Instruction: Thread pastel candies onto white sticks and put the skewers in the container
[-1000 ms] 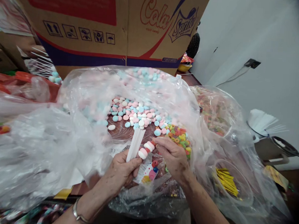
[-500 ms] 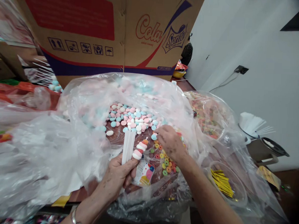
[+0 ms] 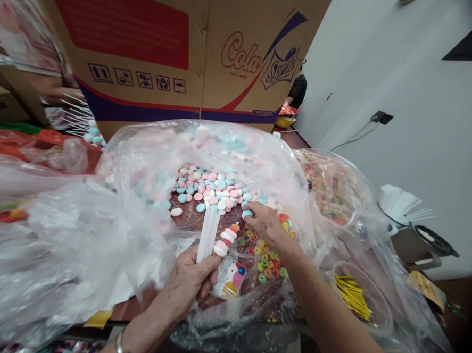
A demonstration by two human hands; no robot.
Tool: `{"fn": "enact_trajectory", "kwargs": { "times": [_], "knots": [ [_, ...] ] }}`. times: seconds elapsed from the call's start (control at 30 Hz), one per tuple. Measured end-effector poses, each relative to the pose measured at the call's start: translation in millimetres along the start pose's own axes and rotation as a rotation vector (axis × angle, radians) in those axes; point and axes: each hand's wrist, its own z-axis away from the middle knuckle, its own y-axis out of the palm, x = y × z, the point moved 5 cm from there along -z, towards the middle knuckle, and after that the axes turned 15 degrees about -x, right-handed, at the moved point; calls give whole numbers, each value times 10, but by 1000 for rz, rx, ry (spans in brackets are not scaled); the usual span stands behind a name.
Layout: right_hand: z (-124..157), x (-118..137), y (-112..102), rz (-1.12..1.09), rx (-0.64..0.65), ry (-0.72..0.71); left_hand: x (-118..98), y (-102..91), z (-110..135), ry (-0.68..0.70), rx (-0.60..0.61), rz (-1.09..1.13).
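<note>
My left hand [image 3: 193, 278] is closed around a bundle of white sticks [image 3: 208, 233]. The same hand holds a candy skewer [image 3: 227, 240], threaded with white and pink marshmallows and orange-red gummy pieces. My right hand [image 3: 267, 226] has its fingers pinched at a blue-and-white marshmallow [image 3: 247, 213]. Beyond both hands, loose pink, white and blue marshmallows [image 3: 219, 189] spill from a large clear plastic bag [image 3: 150, 139]. Under my right forearm lie small gummy rings [image 3: 268, 261] in yellow, green, orange and red. Beside my left fingers is a packet with a colourful print [image 3: 232, 277].
A tall cardboard box [image 3: 204, 46] stands behind the bag. To the right are a bag of gummies [image 3: 335, 188], a round tub holding yellow ties [image 3: 351, 295] and a container of white sticks [image 3: 400, 205]. Crumpled plastic [image 3: 67, 251] covers the left side. Other people are partly visible behind.
The whole view has shifted slightly, so things sit a little lower and to the right. Both hands keep much the same grip, the right fingers still at the blue-and-white marshmallow.
</note>
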Motion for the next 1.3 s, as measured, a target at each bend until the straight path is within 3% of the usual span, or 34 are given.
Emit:
{"fn": "enact_trajectory", "kwargs": {
  "times": [0.13, 0.27, 0.7, 1.0, 1.3],
  "knots": [
    [76, 45, -56, -752, -4, 540, -4, 7, -5, -3, -1, -21],
    [190, 242, -69, -1073, 49, 675, -25, 13, -1, 2, -1, -32],
    [244, 284, 22, -1122, 4, 688, -29, 6, 9, 11, 7, -27],
    [349, 283, -37, -695, -20, 382, -30, 7, 2, -6, -43, -28],
    [432, 496, 82, -636, 8, 257, -69, 19, 45, -23, -80, -2]
  ]
}}
